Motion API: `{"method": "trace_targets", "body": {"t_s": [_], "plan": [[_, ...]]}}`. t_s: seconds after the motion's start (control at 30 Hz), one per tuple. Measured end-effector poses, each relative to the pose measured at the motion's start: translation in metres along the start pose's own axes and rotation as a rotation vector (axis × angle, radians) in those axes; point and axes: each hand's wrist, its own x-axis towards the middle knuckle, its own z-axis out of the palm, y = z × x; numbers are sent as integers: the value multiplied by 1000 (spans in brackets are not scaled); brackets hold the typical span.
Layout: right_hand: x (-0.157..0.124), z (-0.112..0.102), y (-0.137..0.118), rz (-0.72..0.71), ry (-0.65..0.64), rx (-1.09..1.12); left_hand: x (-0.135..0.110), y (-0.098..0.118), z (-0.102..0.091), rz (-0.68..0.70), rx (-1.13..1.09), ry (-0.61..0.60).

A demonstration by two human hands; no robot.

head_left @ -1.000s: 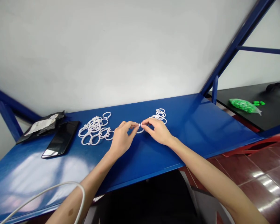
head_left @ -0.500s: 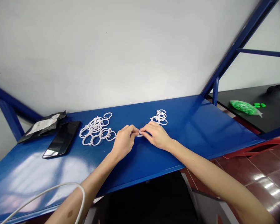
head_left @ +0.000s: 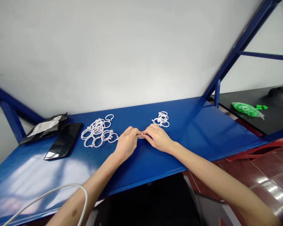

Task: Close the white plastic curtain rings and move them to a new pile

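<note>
My left hand (head_left: 126, 142) and my right hand (head_left: 157, 138) meet fingertip to fingertip over the blue shelf (head_left: 191, 131). Both pinch one small white plastic ring (head_left: 141, 134), most of it hidden by the fingers. A spread pile of open white rings (head_left: 97, 133) lies to the left of my left hand. A smaller tight heap of white rings (head_left: 161, 119) sits just beyond my right hand.
A black phone (head_left: 63, 140) and a black packet with a white label (head_left: 44, 126) lie at the shelf's left end. A white cable (head_left: 49, 193) loops over my left forearm. A bag of green pieces (head_left: 246, 109) rests on a black table to the right. Blue frame posts (head_left: 235, 50) rise at the right.
Both hands have come down closer to the shelf and pressed closer together on the ring, whose white ends showed between the fingertips a second ago and are now nearly covered.
</note>
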Motion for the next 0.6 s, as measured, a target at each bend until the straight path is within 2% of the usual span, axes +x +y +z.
{"method": "trace_targets", "body": {"t_s": [0.13,0.23,0.37,0.47,0.6], "plan": [[5,-2,2,135,47,118,8,1,-4,-11,15,-32],[9,-8,10,165,106,106,15,-6,-11,-29,132,-31],[8,-17,30,276,197,-88,20,-39,-25,-218,329,53],[4,-20,47,377,198,-211,18,-68,-32,-376,420,92],[2,-19,55,402,205,-271,13,-85,-32,-379,487,23]]}}
